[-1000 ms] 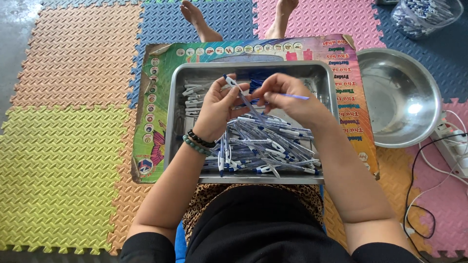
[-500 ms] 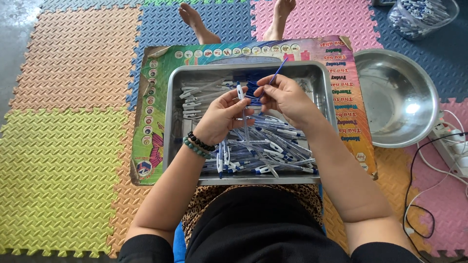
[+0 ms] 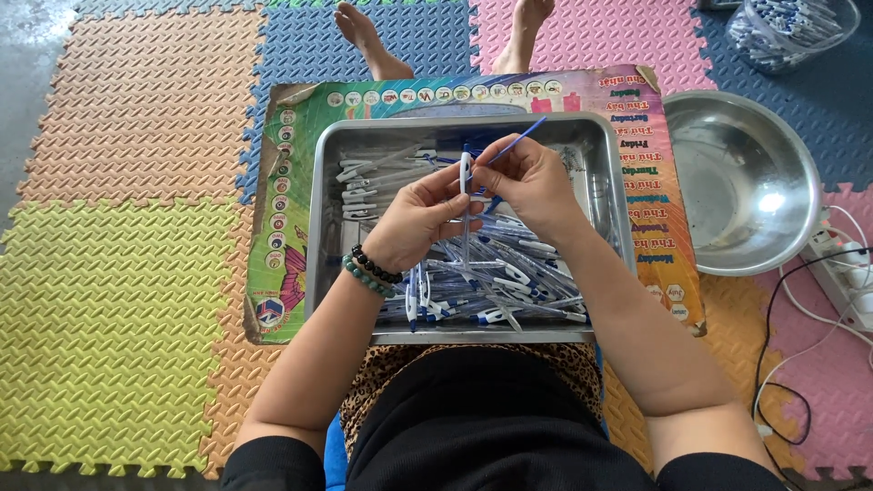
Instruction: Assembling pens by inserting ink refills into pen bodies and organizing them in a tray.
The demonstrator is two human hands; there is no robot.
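Observation:
My left hand [image 3: 420, 216] holds a white pen barrel [image 3: 466, 177] upright above a steel tray [image 3: 320, 227]. My right hand [image 3: 530, 184] pinches a thin blue refill [image 3: 518, 141] that slants up to the right, its lower end at the top of the barrel. Both hands meet over the middle of the tray. The tray holds a heap of white and blue pen parts [image 3: 509, 277]; white barrels [image 3: 368, 177] lie in a row at its left. Bead bracelets [image 3: 373, 270] circle my left wrist.
The tray rests on a colourful printed board [image 3: 282, 182] on foam puzzle mats [image 3: 118, 227]. A steel bowl [image 3: 741, 182] stands to the right, a clear container of pens [image 3: 787, 27] at top right. A white power strip [image 3: 841, 273] and cables lie at far right. Bare feet [image 3: 364, 32] show beyond the tray.
Both hands have risen slightly from the heap. The refill, lying nearly level in my right hand a second ago, now tilts up, its end at the barrel held upright in my left.

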